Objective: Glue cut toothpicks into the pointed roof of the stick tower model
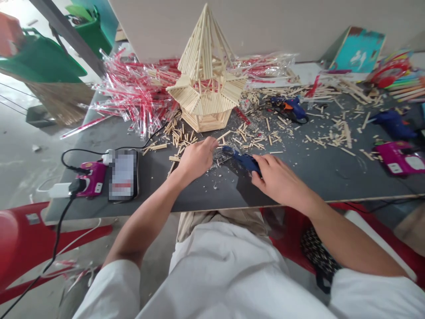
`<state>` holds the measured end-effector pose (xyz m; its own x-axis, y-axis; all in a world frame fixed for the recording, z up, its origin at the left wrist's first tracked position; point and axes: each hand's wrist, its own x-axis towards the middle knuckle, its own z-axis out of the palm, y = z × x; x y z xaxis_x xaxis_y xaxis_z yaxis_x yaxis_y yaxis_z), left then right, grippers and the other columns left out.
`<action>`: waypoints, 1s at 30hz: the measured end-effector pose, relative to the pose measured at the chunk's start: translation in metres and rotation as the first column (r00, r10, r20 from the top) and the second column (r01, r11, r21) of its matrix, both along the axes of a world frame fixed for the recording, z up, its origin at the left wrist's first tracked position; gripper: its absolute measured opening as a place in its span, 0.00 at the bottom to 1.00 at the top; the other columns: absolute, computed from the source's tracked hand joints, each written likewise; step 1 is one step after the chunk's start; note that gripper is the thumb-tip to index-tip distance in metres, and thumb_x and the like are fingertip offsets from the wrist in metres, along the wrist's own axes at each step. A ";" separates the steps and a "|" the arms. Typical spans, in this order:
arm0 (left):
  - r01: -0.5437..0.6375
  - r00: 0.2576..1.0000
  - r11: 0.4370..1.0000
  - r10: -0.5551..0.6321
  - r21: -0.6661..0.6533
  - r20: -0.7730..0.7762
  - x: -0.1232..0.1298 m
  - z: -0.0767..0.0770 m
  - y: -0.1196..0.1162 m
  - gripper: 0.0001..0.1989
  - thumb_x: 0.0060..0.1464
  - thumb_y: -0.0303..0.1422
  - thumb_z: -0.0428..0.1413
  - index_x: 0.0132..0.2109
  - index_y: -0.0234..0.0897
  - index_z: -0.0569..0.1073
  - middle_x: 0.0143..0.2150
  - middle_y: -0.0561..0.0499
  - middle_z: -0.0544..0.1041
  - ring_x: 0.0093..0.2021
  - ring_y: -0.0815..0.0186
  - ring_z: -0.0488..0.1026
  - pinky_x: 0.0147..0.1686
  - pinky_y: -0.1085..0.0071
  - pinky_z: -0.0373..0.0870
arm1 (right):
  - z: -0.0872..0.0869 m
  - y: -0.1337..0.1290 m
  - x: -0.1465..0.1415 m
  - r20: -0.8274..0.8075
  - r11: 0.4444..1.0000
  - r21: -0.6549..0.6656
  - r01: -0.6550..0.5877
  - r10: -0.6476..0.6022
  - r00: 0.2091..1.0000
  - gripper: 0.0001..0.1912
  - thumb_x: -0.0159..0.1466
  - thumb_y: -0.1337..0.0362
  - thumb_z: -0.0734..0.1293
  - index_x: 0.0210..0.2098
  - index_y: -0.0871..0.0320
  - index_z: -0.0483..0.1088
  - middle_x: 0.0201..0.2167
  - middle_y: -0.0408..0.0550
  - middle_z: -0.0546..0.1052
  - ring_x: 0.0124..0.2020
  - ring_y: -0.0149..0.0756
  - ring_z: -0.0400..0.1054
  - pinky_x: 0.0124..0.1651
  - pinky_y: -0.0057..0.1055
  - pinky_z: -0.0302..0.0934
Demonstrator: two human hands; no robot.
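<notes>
My left hand [198, 156] is closed, pinching a thin wooden stick [224, 134] that points up to the right. My right hand [277, 177] wraps round a dark blue hand tool [245, 160]; its rounded head faces my left hand, and its exact kind is unclear. The tool's head appears apart from the stick. Just beyond both hands stands a pagoda-like model [207, 99] built of wooden sticks, with a tall pointed roof and a flared lower roof. Short cut stick pieces [181, 135] lie around its base.
Red-and-clear plastic wrappers [139, 95] heap at the back left. A phone [122, 175] and a magenta power strip [93, 178] with cords lie left. Blue glue guns [290, 108] and another magenta power strip [400, 157] are right. The table's front edge [232, 208] is close to my body.
</notes>
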<state>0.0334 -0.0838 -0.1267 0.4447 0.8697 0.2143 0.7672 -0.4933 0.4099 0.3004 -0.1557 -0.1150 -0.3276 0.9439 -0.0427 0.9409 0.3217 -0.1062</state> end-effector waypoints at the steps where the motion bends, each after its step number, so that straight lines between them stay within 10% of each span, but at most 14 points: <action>1: -0.005 1.000 1.000 0.005 0.001 0.001 0.000 0.000 0.000 0.13 0.67 0.27 0.46 0.52 0.36 0.73 0.44 0.46 0.84 0.38 0.61 0.81 0.36 0.67 0.69 | 0.005 0.001 0.004 -0.085 0.999 -0.049 0.019 -0.023 0.996 0.23 0.72 0.57 0.56 0.60 0.63 0.67 0.50 0.62 0.75 0.50 0.55 0.73 0.52 0.45 0.66; 7: -0.041 0.997 0.999 0.040 -0.020 -0.071 0.007 0.007 -0.006 0.13 0.70 0.30 0.44 0.50 0.35 0.72 0.42 0.44 0.84 0.35 0.59 0.81 0.34 0.66 0.69 | 0.019 0.007 0.002 -0.471 0.950 -0.308 0.045 -0.193 0.861 0.21 0.74 0.48 0.54 0.31 0.52 0.61 0.26 0.45 0.73 0.28 0.37 0.66 0.32 0.34 0.57; 30: -0.067 0.985 0.996 0.076 0.061 -0.158 0.003 0.004 -0.011 0.12 0.71 0.31 0.44 0.50 0.36 0.72 0.41 0.43 0.83 0.36 0.60 0.81 0.32 0.68 0.64 | 0.009 0.006 -0.048 -0.587 0.984 -0.176 0.020 -0.121 0.800 0.17 0.75 0.53 0.55 0.40 0.55 0.69 0.38 0.51 0.77 0.37 0.41 0.69 0.41 0.36 0.56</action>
<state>0.0368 -0.0952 -0.1228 0.4142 0.8892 0.1942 0.8548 -0.4533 0.2526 0.2526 -0.1496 -0.1061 -0.2686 0.9632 -0.0075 0.6960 0.1887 -0.6928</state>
